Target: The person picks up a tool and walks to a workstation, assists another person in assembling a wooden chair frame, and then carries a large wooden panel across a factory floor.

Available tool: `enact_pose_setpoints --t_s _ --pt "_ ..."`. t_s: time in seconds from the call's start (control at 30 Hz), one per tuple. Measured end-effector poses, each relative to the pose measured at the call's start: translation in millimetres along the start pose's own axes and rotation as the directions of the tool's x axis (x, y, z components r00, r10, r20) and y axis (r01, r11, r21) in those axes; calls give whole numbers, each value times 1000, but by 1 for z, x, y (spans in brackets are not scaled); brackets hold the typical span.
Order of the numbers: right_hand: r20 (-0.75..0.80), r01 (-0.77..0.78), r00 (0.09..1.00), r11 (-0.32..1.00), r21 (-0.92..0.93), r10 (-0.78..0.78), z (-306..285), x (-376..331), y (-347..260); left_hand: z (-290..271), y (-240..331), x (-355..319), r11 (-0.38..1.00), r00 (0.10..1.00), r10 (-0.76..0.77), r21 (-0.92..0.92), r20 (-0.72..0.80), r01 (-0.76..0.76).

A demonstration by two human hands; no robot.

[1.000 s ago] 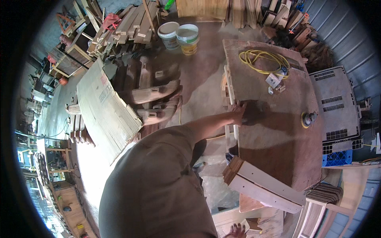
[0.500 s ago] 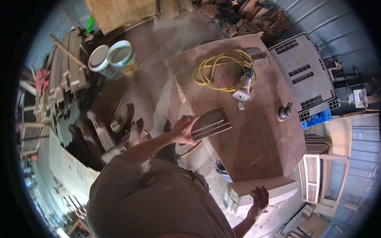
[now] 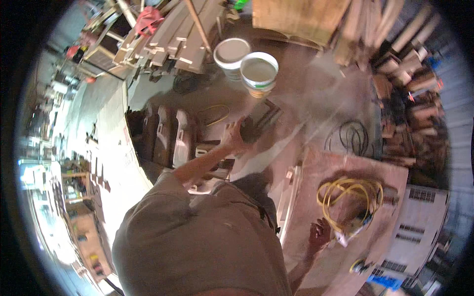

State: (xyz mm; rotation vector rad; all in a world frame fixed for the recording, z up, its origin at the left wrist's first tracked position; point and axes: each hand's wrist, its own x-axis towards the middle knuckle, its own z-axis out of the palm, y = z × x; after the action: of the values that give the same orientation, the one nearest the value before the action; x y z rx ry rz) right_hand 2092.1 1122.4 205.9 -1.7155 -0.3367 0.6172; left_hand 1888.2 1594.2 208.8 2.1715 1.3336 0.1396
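Overhead, the widest thing in view is the workshop floor point(image 3: 296, 113), brown and dusty, crowded at its far edge with stacked timber point(image 3: 177, 34) and a leaning sheet of plywood point(image 3: 296, 17). Lower right stands the counter point(image 3: 345, 197), a reddish-brown board top, and past its right edge a white louvred unit point(image 3: 419, 222). On the counter lies a loose coil of yellow cable point(image 3: 348, 202), and near the counter's lower end sits a small round yellow-and-dark tool point(image 3: 358, 266), too blurred to name. Two white buckets point(image 3: 256, 71) stand side by side on the floor above, and a coil of black cable point(image 3: 353, 138) lies on the floor between them and the counter.

The flat dark panel point(image 3: 259, 123) is off the counter and held out over the floor, just below the buckets and well apart from the counter. The left hand point(image 3: 236, 138) is stretched forward with its fingers clasped on the panel's near edge; the far edge is smeared by motion. The right hand point(image 3: 320, 234) rests on the counter just beside the yellow cable, fingers spread and loose, gripping nothing.

Judging from this, the lifting away is done and the carry is under way: the panel has yet to touch down anywhere, so placing it and letting go remain.
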Motion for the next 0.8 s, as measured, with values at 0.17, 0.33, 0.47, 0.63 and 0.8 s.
enact_pose_setpoints --t_s 0.17,0.33,0.47,0.63,0.8 --pt "136 -210 964 966 -149 230 50 126 8 -17 -54 128 933 930 -355 28 -93 359" --pt "137 21 990 920 -391 36 154 201 -83 6 -120 308 823 814 -568 -49 -121 566" --pt "49 -158 975 834 -528 216 233 282 -80 4 -191 478 695 687 -717 -36 -119 719" --pt "16 -342 929 878 -334 369 353 376 -63 23 -276 641 668 672 -732 81 -107 740" --pt "140 -368 863 792 -486 486 438 503 -103 56 -324 729 626 644 -746 151 -169 765"
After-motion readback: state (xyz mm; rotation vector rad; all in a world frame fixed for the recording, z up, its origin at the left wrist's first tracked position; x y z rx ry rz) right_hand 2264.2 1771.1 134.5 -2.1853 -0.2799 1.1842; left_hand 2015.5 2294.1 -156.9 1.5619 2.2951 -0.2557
